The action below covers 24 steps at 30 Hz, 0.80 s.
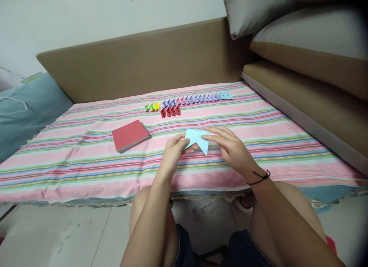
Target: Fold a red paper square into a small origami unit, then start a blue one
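A light blue sheet of paper (199, 139), partly folded into pointed flaps, lies just above the striped cloth (86, 167). My left hand (173, 152) pinches its left edge with thumb and fingers. My right hand (230, 146) presses the paper's right side, fingers stretched over the top flap. A black cord circles my right wrist.
A red-topped stack of square paper (129, 135) lies left of my hands. Further back runs a row of small folded pieces: green and yellow (152, 106), red (170, 111), purple (195, 99), light blue (225, 95). Brown cushions (310, 94) rise on the right; a teal pillow (25, 109) sits left.
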Available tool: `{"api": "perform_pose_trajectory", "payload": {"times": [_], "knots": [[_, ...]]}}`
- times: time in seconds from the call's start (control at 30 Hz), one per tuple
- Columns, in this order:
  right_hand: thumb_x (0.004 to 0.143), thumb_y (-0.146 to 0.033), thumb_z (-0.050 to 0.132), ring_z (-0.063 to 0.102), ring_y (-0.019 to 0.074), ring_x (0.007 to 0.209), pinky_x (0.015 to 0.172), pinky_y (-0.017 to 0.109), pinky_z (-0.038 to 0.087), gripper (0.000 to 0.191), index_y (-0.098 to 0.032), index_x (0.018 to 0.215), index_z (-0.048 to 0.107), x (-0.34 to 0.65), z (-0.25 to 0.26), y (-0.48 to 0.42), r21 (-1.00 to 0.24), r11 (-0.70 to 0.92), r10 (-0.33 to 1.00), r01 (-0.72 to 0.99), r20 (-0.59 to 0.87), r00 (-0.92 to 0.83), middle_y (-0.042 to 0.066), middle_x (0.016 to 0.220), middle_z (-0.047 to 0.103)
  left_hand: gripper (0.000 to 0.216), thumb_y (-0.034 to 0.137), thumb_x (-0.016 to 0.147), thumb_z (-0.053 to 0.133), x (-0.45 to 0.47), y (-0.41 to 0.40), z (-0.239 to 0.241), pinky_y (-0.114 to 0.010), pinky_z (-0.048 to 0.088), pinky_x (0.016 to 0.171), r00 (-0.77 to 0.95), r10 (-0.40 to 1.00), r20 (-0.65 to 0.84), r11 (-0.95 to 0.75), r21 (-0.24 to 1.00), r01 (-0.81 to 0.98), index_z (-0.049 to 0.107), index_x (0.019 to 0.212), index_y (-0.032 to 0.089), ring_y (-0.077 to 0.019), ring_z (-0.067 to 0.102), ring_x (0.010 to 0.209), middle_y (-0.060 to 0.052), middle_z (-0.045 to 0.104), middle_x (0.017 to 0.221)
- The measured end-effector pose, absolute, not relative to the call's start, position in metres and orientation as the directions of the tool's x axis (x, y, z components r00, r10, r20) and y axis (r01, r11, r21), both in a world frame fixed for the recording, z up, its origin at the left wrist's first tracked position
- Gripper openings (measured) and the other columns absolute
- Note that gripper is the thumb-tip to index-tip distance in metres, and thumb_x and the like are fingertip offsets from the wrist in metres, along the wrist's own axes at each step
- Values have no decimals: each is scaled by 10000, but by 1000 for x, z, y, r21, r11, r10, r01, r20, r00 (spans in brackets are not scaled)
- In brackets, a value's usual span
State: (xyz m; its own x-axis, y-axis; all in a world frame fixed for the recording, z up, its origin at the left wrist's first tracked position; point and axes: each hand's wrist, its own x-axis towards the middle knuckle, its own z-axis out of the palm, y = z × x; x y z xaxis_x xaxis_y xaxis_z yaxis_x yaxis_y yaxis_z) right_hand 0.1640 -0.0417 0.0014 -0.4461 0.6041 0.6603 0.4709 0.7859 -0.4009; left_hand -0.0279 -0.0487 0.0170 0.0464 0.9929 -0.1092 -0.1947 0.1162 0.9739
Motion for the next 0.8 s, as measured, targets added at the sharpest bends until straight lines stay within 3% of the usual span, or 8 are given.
{"api": "perform_pose_trajectory", "payload": {"times": [0.17, 0.37, 0.43, 0.53, 0.63, 0.8], "knots": [[877, -135, 493, 550, 207, 1114, 946, 387, 466, 269, -228, 1054, 673, 171, 4, -42, -493, 784, 620, 376, 640, -453, 71, 1199, 605, 265, 263, 672, 679, -26, -53, 21, -314, 537, 745, 158, 983, -89, 117, 977, -180, 692, 903, 133, -184, 672, 759, -50, 714, 877], [839, -237, 586, 604, 205, 987, 856, 374, 506, 142, -245, 890, 718, 170, 7, -42, -659, 689, 720, 302, 573, -392, 57, 1056, 636, 323, 322, 656, 727, -19, -55, 20, -311, 542, 714, 137, 991, 2, 17, 990, -140, 710, 908, 121, -187, 659, 743, -65, 719, 857], [798, -287, 640, 600, 219, 1002, 858, 381, 504, 97, -234, 826, 716, 168, 8, -42, -760, 596, 794, 260, 510, -331, 62, 1039, 646, 343, 323, 656, 733, -17, -56, 19, -307, 542, 715, 140, 990, 32, -15, 993, -121, 702, 929, 117, -188, 663, 746, -75, 719, 863], [721, -367, 707, 620, 234, 987, 853, 382, 511, 172, -199, 753, 686, 163, 7, -42, -929, 367, 909, 56, 345, -236, 76, 1021, 674, 456, 294, 672, 724, -16, -58, 20, -299, 544, 708, 146, 986, 84, -67, 990, -124, 639, 1091, 136, -194, 669, 775, -82, 713, 888], [690, -391, 727, 657, 213, 861, 820, 363, 517, 223, -181, 737, 667, 159, 6, -44, -980, 189, 957, -69, 199, -212, 58, 869, 703, 644, 270, 709, 691, -15, -60, 22, -287, 542, 695, 150, 978, 144, -123, 983, -138, 467, 1309, 213, -186, 669, 778, -70, 707, 937], [638, -377, 764, 655, 173, 706, 733, 317, 519, 239, -173, 702, 657, 155, 6, -45, -992, 80, 986, -94, 93, -142, 16, 693, 681, 446, 263, 737, 657, -12, -61, 21, -246, 512, 684, 152, 971, 187, -181, 982, -50, 590, 1169, 178, -178, 647, 817, -89, 688, 995]]}}
